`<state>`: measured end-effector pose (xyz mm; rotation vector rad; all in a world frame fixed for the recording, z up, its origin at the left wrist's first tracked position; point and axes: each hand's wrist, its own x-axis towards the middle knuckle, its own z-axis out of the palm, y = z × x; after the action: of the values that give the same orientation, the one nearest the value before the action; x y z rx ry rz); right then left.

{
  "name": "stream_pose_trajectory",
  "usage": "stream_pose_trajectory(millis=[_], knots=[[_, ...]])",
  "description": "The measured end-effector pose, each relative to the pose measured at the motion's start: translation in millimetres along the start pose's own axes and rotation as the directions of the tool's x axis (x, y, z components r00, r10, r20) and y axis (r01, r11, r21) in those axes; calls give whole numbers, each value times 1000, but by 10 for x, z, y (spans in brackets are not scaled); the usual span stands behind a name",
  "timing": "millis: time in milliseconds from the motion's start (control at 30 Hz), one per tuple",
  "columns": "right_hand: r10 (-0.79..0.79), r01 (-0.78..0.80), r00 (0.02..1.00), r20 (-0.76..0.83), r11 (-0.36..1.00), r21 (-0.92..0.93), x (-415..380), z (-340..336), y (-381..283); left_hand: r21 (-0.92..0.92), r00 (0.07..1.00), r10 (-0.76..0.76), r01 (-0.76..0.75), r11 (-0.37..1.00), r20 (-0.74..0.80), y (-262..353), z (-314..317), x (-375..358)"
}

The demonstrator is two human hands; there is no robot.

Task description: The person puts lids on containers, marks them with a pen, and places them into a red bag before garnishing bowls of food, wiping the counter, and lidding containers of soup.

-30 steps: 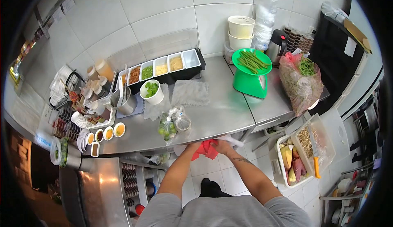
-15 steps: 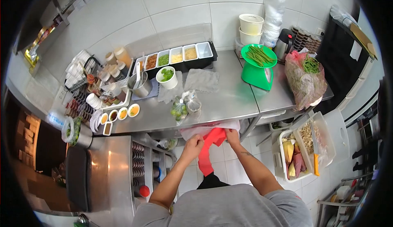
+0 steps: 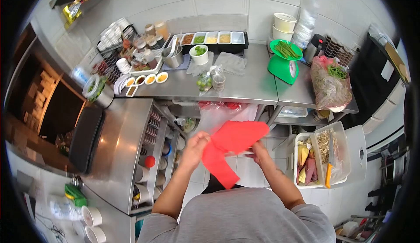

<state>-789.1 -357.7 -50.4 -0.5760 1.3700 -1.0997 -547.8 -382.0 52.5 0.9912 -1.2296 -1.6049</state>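
In the head view, holds a red sheet (image 3: 236, 138) in front of the body, below the front edge of the desk (image 3: 258, 83), by its left side with the left hand (image 3: 195, 149), closed at the fingertips. Keeps the right hand (image 3: 259, 152) partly curled at the lower right side of the sheet, with fingers partly hidden; cannot tell how firmly gripped. Shows the sheet spread wide at the top, with a strip hanging down toward the lap. Shows a whitish plastic bag (image 3: 212, 118) just behind it, under the desk.

On the desk, shows a white tub (image 3: 200, 58) of green leaves, clear bags (image 3: 204, 82) with green pieces near the front edge, and small sauce dishes (image 3: 150, 79) farther left. To the right, shows a green scale (image 3: 280, 70) bearing green beans (image 3: 286, 49), beside a large bag of greens (image 3: 331, 87). Lower right, shows a white basket (image 3: 292, 160) of yellow and reddish pieces, next to an orange-handled knife (image 3: 328, 175) across a clear container (image 3: 343, 155).
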Motion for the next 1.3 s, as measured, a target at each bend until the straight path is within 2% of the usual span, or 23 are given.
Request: stream_pose_trajectory(millis=[33,100,133,167,233,267,367,400,467,500,567,600,700,733,833,867,933,967,1033,1067,1100,1233,1300], knots=[[264,-358,906,330,896,265,-110,133,-130,126,999,-17,14,992,28,-58,24,-148],[129,-243,869,478,952,184,-360,524,-231,370,996,-55,24,929,75,-137,48,-383],[67,-180,833,550,971,155,-448,677,-234,376,998,-59,41,926,38,-224,12,-502],[-32,-15,812,583,997,76,-450,754,-159,383,998,-63,56,922,5,-331,-48,-603],[-210,323,717,665,945,-49,-500,921,-64,385,996,-57,76,920,-61,-321,-96,-765],[-102,239,714,693,966,-104,-590,933,-25,378,994,-47,81,922,-97,-292,-110,-860],[61,62,767,639,984,-168,-705,1037,232,410,983,-2,78,909,-184,-404,-189,-1049],[129,-37,806,578,985,-168,-747,1072,231,429,979,16,75,900,-204,-495,-230,-1095],[272,-231,853,445,962,-146,-816,1133,186,340,958,34,68,938,-286,-625,-317,-1188],[252,-245,848,466,967,-77,-833,1160,191,295,945,39,62,954,-326,-682,-373,-1240],[206,-274,841,500,960,65,-862,1207,196,305,929,-39,160,939,-367,-755,-652,-1403],[118,-171,872,475,983,70,-909,1244,155,307,918,-79,210,928,-388,-683,-728,-1471],[1,119,826,563,977,-177,-1070,1490,131,57,936,-113,140,988,-332,-486,-786,-1659],[-3,254,751,660,924,-286,-999,1569,283,81,957,-67,93,992,-284,-460,-776,-1685],[-56,398,627,777,880,-258,-1080,1828,398,155,979,-50,81,985,-197,-435,-731,-1742],[-90,456,676,732,831,-318,-1191,1872,280,196,977,-56,97,976,-206,-483,-785,-1795],[27,333,603,797,900,-283,-1107,1911,316,280,975,-58,119,953,-217,-587,-912,-1875],[82,268,561,824,923,-275,-1086,1941,335,390,965,0,105,915,-262,-598,-935,-1932],[155,150,577,802,945,-290,-1150,2063,303,596,939,126,97,797,-321,-578,-960,-2034],[184,103,594,783,948,-302,-1164,2123,272,697,882,339,-16,717,-328,-653,-989,-2047],[216,56,610,762,948,-313,-1186,2183,253,665,873,338,-21,747,-352,-657,-1016,-2101],[269,-164,537,800,963,-214,-1341,2422,255,524,837,332,-65,849,-434,-649,-1178,-2343],[184,-181,454,872,977,-112,-1356,2504,357,404,812,310,-101,909,-495,-615,-1260,-2480]])
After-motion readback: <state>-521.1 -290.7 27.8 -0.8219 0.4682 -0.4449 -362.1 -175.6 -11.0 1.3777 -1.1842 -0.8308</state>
